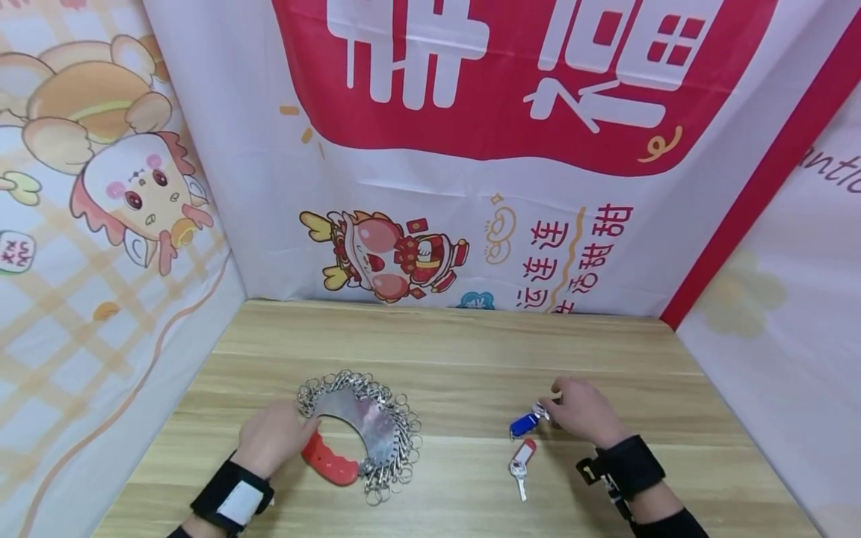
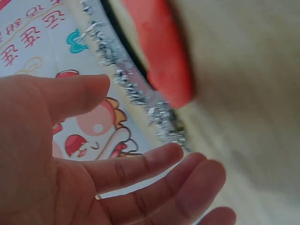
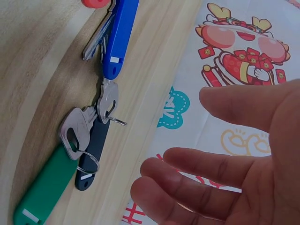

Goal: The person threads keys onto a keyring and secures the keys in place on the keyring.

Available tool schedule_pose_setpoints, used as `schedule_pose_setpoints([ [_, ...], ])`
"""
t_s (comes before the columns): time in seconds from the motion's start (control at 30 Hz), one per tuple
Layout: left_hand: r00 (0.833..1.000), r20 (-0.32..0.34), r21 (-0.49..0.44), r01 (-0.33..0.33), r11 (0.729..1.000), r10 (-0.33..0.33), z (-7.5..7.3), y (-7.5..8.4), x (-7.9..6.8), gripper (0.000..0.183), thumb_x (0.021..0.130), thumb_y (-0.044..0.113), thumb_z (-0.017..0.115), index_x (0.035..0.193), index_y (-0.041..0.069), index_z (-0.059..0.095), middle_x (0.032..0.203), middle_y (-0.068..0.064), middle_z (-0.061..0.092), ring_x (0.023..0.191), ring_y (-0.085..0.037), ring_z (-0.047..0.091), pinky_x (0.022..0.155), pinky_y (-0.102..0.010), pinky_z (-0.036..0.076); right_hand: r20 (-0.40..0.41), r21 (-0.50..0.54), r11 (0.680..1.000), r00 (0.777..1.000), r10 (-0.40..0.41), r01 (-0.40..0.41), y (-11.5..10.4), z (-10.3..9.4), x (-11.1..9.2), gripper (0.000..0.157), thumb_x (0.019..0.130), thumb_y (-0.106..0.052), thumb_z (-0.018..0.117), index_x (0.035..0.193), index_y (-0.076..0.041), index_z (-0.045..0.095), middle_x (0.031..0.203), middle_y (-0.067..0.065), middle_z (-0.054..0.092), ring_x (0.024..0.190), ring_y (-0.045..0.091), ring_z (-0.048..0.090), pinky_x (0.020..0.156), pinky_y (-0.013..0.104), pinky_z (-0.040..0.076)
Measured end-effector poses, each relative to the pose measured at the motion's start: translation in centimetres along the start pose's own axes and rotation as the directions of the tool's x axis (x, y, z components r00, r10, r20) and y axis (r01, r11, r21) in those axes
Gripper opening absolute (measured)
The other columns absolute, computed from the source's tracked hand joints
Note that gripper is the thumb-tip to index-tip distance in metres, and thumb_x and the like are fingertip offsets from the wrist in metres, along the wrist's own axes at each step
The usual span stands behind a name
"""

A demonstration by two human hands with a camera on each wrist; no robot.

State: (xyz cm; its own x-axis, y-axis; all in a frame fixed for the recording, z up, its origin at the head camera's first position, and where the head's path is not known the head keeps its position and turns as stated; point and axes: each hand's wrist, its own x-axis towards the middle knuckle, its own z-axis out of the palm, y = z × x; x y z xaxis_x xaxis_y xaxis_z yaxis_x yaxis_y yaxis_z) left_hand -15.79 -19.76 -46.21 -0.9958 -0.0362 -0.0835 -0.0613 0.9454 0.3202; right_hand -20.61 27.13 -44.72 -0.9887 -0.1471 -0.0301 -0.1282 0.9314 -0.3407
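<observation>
A curved metal plate (image 1: pixel 371 423) has a red grip (image 1: pixel 329 462) on its inner side and many small hooks and rings along its outer edge. My left hand (image 1: pixel 272 437) hovers by the grip's left end, fingers spread and loosely bent, holding nothing. Over a group of tagged keys is my right hand (image 1: pixel 581 411), thumb apart from the fingers. Beneath it, in the right wrist view, lie keys with a blue tag (image 3: pixel 121 37), a black tag (image 3: pixel 98 140) and a green tag (image 3: pixel 42 187). The hand hides the black and green tags in the head view.
A key with a red tag (image 1: pixel 524 452) lies nearer me than the blue one. The wooden table (image 1: pixel 457 359) ends against a printed cloth backdrop (image 1: pixel 255 224), with cloth sides at left and right.
</observation>
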Motion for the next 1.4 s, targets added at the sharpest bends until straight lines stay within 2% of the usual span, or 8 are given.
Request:
schedule_pose_setpoints([
  [0.2, 0.996, 0.075, 0.095, 0.044, 0.994, -0.051, 1.4, -0.8, -0.3, 0.045, 0.087, 0.046, 0.058, 0.069, 0.006, 0.052, 0.053, -0.003, 0.043, 0.043, -0.014, 0.043, 0.039, -0.025, 0.028, 0.034, 0.028, 0.999, 0.999, 0.034, -0.035, 0.2, 0.9, 0.0, 0.029, 0.087, -0.03, 0.065, 0.092, -0.002, 0.063, 0.061, -0.001, 0.051, 0.051, 0.014, 0.046, 0.048, 0.03, 0.035],
  [0.4, 0.992, 0.096, 0.09, 0.067, 0.994, -0.076, 1.8, -0.6, -0.3, 0.05, 0.085, 0.053, 0.058, 0.058, 0.011, 0.048, 0.053, -0.003, 0.044, 0.043, -0.013, 0.042, 0.041, -0.026, 0.027, 0.034, 0.036, 0.998, 0.999, 0.042, -0.044, 0.4, 1.5, 0.2, 0.023, 0.087, -0.029, 0.066, 0.087, -0.006, 0.064, 0.062, -0.001, 0.051, 0.053, 0.014, 0.046, 0.048, 0.03, 0.036],
  [0.57, 0.992, 0.094, 0.112, 0.073, 0.991, -0.084, 2.3, 0.0, -0.4, 0.056, 0.084, 0.06, 0.055, 0.058, 0.011, 0.052, 0.052, -0.002, 0.042, 0.044, -0.012, 0.041, 0.043, -0.027, 0.026, 0.03, 0.043, 0.997, 0.998, 0.056, -0.057, 0.5, 1.8, 0.0, 0.024, 0.087, -0.03, 0.065, 0.089, -0.006, 0.064, 0.062, 0.0, 0.05, 0.052, 0.015, 0.046, 0.048, 0.03, 0.035],
  [0.8, 0.994, 0.056, 0.139, 0.085, 0.987, -0.094, 2.4, 0.4, 0.5, 0.055, 0.085, 0.055, 0.055, 0.054, 0.011, 0.046, 0.051, -0.003, 0.044, 0.044, -0.014, 0.043, 0.042, -0.028, 0.027, 0.037, 0.054, 0.997, 0.998, 0.057, -0.059, 0.3, 2.0, -0.1, 0.025, 0.089, -0.029, 0.063, 0.09, -0.005, 0.064, 0.063, 0.0, 0.05, 0.053, 0.015, 0.046, 0.048, 0.03, 0.035],
  [1.07, 0.992, 0.07, 0.018, 0.101, 0.995, -0.102, 2.3, 0.4, 1.4, 0.043, 0.085, 0.041, 0.056, 0.059, 0.008, 0.05, 0.058, -0.007, 0.047, 0.048, -0.017, 0.045, 0.042, -0.028, 0.033, 0.02, 0.069, 0.997, 0.999, 0.043, -0.045, 0.0, 1.8, -0.3, 0.025, 0.088, -0.03, 0.064, 0.088, -0.005, 0.064, 0.063, -0.001, 0.051, 0.054, 0.014, 0.047, 0.049, 0.03, 0.037],
  [1.17, 0.994, 0.042, -0.073, 0.1, 0.992, -0.097, 2.1, 0.1, 1.8, 0.04, 0.084, 0.036, 0.057, 0.074, -0.003, 0.052, 0.063, -0.01, 0.048, 0.052, -0.021, 0.046, 0.044, -0.031, 0.035, 0.013, 0.087, 0.995, 0.998, 0.054, -0.055, 0.1, 1.8, -0.3, 0.024, 0.088, -0.03, 0.064, 0.088, -0.006, 0.064, 0.065, -0.001, 0.053, 0.056, 0.014, 0.048, 0.051, 0.03, 0.038],
  [1.3, 0.995, 0.037, -0.181, 0.093, 0.979, -0.087, 2.0, -0.2, 2.4, 0.051, 0.084, 0.033, 0.058, 0.098, -0.015, 0.046, 0.067, -0.014, 0.048, 0.053, -0.024, 0.048, 0.044, -0.033, 0.038, 0.003, 0.1, 0.993, 0.998, 0.067, -0.067, 0.3, 1.8, -0.2, 0.023, 0.088, -0.03, 0.065, 0.088, -0.007, 0.064, 0.067, -0.001, 0.054, 0.057, 0.015, 0.048, 0.053, 0.031, 0.039],
  [1.4, 0.993, 0.061, -0.261, 0.113, 0.959, -0.1, 2.0, -0.3, 2.7, 0.055, 0.085, 0.032, 0.057, 0.107, -0.016, 0.041, 0.069, -0.015, 0.049, 0.052, -0.024, 0.049, 0.044, -0.033, 0.039, 0.004, 0.119, 0.99, 0.997, 0.078, -0.077, 0.4, 1.8, -0.1, 0.023, 0.088, -0.029, 0.065, 0.09, -0.006, 0.065, 0.069, 0.0, 0.056, 0.059, 0.015, 0.049, 0.054, 0.031, 0.04],
])
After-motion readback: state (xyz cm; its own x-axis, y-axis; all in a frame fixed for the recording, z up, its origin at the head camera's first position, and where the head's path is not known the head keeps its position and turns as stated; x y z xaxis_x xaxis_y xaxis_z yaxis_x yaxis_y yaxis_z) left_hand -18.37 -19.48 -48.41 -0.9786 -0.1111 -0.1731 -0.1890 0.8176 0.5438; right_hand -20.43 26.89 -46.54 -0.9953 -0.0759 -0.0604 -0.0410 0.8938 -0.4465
